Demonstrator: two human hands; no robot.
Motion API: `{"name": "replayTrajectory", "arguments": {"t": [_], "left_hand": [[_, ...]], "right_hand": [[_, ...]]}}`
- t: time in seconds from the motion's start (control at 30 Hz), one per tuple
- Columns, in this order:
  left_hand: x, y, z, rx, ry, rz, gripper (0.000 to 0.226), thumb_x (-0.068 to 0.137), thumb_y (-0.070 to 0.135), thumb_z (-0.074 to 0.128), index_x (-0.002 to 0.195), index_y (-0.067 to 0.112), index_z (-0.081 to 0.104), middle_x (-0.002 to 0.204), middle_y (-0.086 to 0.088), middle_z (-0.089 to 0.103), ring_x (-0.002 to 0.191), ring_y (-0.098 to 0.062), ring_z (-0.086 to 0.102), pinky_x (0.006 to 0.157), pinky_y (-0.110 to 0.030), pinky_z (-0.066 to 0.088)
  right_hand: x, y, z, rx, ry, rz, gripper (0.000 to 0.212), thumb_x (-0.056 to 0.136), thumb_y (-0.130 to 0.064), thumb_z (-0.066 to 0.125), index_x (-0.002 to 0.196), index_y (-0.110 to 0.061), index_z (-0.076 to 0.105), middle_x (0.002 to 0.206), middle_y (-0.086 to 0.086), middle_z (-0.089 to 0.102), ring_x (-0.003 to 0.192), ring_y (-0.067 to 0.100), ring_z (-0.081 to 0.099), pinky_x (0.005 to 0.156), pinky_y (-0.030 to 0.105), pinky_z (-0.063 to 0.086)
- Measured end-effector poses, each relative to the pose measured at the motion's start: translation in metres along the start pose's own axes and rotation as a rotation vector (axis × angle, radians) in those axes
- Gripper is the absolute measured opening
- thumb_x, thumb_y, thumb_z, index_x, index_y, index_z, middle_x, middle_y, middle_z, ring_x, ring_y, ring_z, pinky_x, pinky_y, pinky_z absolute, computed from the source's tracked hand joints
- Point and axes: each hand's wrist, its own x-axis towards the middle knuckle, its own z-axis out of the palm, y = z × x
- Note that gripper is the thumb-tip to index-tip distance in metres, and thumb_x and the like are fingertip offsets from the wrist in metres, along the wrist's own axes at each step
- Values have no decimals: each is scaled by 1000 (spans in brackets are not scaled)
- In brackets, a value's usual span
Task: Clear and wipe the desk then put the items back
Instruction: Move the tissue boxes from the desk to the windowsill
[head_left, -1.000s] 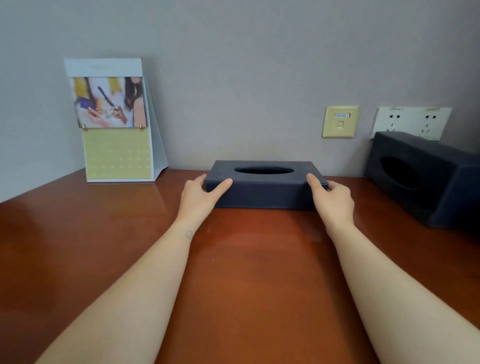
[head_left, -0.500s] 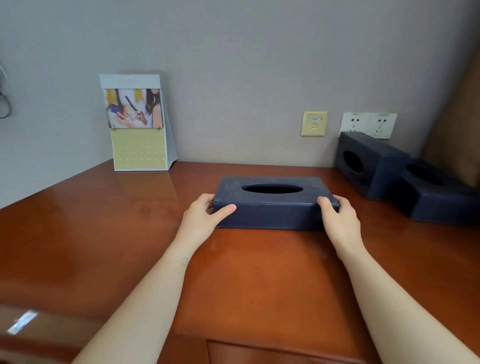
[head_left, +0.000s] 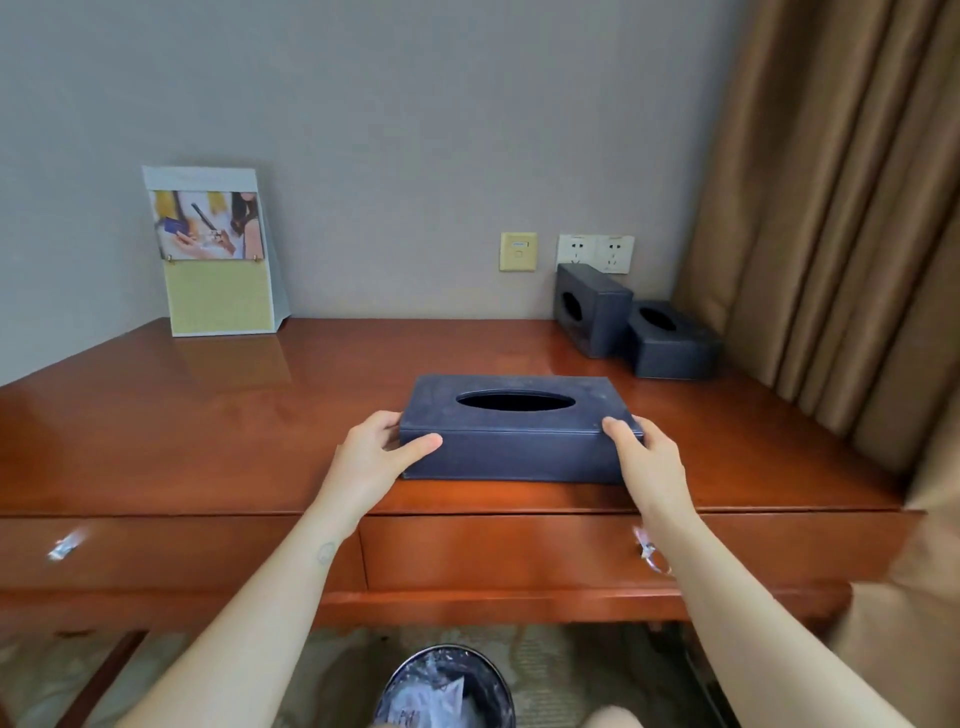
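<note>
A dark blue tissue box (head_left: 519, 431) with an oval slot lies near the front edge of the reddish wooden desk (head_left: 208, 441). My left hand (head_left: 376, 457) grips its left end, thumb on the front face and fingers round the side. On the opposite end, my right hand (head_left: 647, 462) holds the box, thumb at the top front corner. A standing calendar card (head_left: 215, 254) leans against the wall at the back left.
Two more dark boxes (head_left: 592, 309) (head_left: 672, 340) sit at the back right under the wall sockets (head_left: 595, 253). A brown curtain (head_left: 831, 208) hangs on the right. Below the desk stands a lined waste bin (head_left: 447, 688). The drawer front carries a metal handle (head_left: 652, 556).
Both hands have drawn the tissue box from the wall toward the desk's front edge. The view has pulled back, now showing drawers, the bin and the curtain.
</note>
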Motion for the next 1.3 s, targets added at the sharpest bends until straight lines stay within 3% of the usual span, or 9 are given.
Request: {"name": "replayTrajectory", "arguments": {"t": [0.17,0.4,0.6,0.73,0.87,1.03,1.17,1.23,1.3], "left_hand": [[-38,28,33,-120,-109,37,30,88,27,70,115,29,57,102,24,63,89,10,62,63,-7,48],[-73,80,87,-229,-196,124,35,86,26,71,120,23,62,112,13,69,104,-5,63,71,-12,48],[-93,149,132,-292,-311,263,26,84,27,74,110,26,69,103,17,71,96,8,62,72,-9,43],[-108,193,167,-325,-409,371,23,82,26,76,105,26,72,100,17,72,94,7,64,81,-18,47],[-131,232,204,-385,-546,474,25,82,21,76,106,22,72,99,16,73,93,7,65,78,-11,47],[-164,275,248,-455,-699,552,30,81,21,77,110,20,71,100,13,74,96,2,67,82,-15,49],[-196,309,276,-511,-806,597,28,80,21,78,108,24,71,100,15,73,94,5,65,82,-13,48],[-213,325,290,-545,-865,615,27,80,19,78,105,26,71,97,16,73,90,7,65,78,-9,47],[-230,340,301,-568,-923,643,26,80,17,78,103,26,70,95,16,73,83,8,66,71,-4,45]], "right_hand": [[-33,5,-58,149,43,45,40,97,-37,53,134,-21,50,115,-3,51,106,15,46,86,32,37],[-78,-2,-154,210,225,-5,34,92,-39,58,124,-26,61,116,-3,64,107,17,59,82,31,47],[-119,-20,-243,209,411,-91,24,89,-38,61,107,-25,70,99,-13,70,96,7,62,74,22,44],[-150,-30,-301,161,543,-130,21,90,-39,61,98,-22,70,91,-13,67,88,4,59,70,20,42],[-185,-39,-358,98,663,-154,21,90,-44,60,86,-25,67,89,-15,63,85,-2,56,74,20,42],[-236,-53,-415,52,815,-167,29,89,-50,61,89,-21,67,95,-9,69,88,4,61,76,23,43],[-282,-63,-448,50,913,-198,19,94,-44,58,103,-28,56,84,-25,53,72,-14,47,83,19,33],[-304,-69,-462,32,973,-202,34,94,-43,57,118,-19,57,99,-19,58,88,-3,49,89,23,31],[-324,-73,-475,8,1060,-177,38,93,-45,58,115,-15,58,130,-1,58,109,10,51,96,29,34]]}}
